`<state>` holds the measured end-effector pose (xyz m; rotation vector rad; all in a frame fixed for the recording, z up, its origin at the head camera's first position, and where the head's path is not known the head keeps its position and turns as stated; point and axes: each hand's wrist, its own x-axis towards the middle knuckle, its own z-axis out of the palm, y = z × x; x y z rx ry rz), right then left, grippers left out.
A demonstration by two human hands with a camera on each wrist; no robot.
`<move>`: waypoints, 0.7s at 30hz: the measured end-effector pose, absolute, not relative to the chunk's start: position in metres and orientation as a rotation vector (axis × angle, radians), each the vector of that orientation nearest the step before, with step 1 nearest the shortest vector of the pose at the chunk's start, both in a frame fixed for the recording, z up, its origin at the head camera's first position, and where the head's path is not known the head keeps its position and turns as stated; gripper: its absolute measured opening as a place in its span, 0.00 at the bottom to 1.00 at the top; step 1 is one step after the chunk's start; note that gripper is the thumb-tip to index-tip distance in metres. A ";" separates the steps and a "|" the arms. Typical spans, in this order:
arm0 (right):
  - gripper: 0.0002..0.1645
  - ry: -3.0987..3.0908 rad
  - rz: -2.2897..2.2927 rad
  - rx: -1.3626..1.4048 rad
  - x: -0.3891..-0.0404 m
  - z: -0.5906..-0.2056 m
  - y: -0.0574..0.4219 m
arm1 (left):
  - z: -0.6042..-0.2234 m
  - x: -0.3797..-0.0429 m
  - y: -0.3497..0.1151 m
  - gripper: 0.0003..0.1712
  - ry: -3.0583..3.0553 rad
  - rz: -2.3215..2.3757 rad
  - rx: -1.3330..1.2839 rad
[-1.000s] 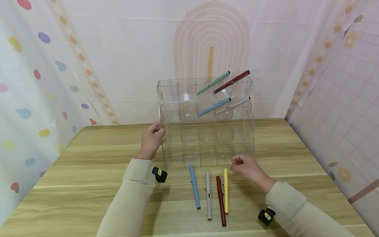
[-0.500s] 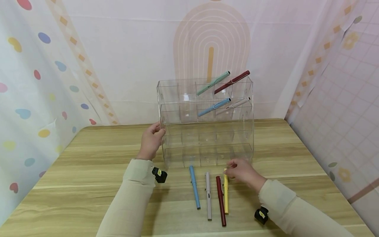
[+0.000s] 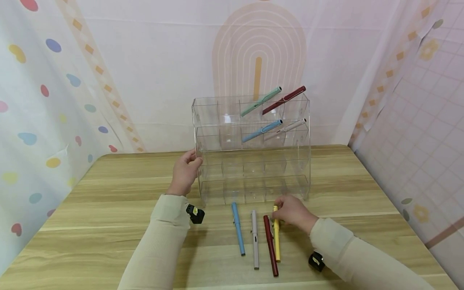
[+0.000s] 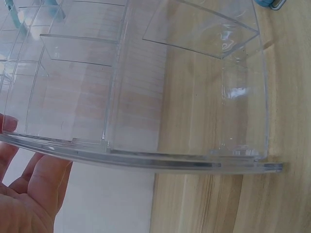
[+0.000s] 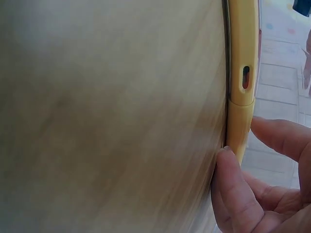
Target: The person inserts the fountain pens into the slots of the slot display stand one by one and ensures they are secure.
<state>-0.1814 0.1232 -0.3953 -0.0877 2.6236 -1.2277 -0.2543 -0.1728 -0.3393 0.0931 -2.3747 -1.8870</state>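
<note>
A clear acrylic rack [image 3: 253, 151] with tiers of compartments stands upright on the table. My left hand [image 3: 184, 174] holds its left side panel, the thumb in front and fingers behind; the left wrist view shows fingers [image 4: 46, 182] on both sides of that panel. With thumb and fingertips, my right hand [image 3: 294, 211] pinches the capped end of a yellow pen [image 3: 277, 239] lying on the table; its barrel [image 5: 242, 53] shows large in the right wrist view. Close beside it lies a dark red pen [image 3: 270, 247], then a grey pen [image 3: 255, 241] and a blue pen [image 3: 238, 229].
In the rack's upper two tiers lean a mint pen [image 3: 261, 101], another dark red pen [image 3: 284, 100], another blue pen [image 3: 262, 131] and a pale pen [image 3: 286, 129]. Patterned curtains [image 3: 163, 80] hang behind the wooden table [image 3: 108, 225] and at its sides.
My right hand has moved left and slightly toward me, onto the yellow pen's capped end. The dark red pen has shifted slightly. My left hand stays on the rack.
</note>
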 end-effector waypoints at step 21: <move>0.13 2.648 -1.139 -0.092 -0.182 -0.393 0.118 | -0.338 -0.252 -0.172 0.27 -2.393 -1.855 0.103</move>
